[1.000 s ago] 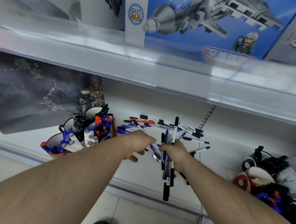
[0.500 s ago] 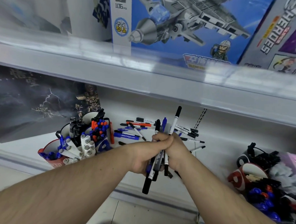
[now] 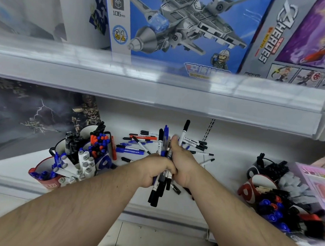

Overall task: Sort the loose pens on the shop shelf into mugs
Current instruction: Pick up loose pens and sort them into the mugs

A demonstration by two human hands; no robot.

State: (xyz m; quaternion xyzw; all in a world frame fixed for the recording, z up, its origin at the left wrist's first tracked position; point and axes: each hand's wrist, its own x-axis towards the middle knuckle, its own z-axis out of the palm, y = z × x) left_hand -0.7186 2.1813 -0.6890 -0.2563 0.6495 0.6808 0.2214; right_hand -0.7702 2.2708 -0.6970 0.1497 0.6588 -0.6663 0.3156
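A bundle of black and blue pens (image 3: 162, 181) stands nearly upright above the white shelf (image 3: 233, 157). My left hand (image 3: 152, 169) and my right hand (image 3: 183, 162) are pressed together around its middle, both closed on it. Pen ends stick out above and below the fists. Loose pens (image 3: 138, 142) in black, blue and red lie scattered on the shelf just behind my hands. To the left stand several mugs: a red mug (image 3: 44, 180) with blue pens and grey markers, a mug of red and blue pens (image 3: 99, 143), and a mug of black pens (image 3: 72, 144).
An upper shelf edge (image 3: 156, 86) overhangs the work area, with toy boxes (image 3: 182, 30) on it. A dark poster (image 3: 28, 112) lines the back left. At the right stand a red mug (image 3: 252, 187), piled pens and a pink box (image 3: 322, 187).
My left hand left the loose pens on the shelf and joined my right hand on the bundle. The bundle rose and turned more upright.
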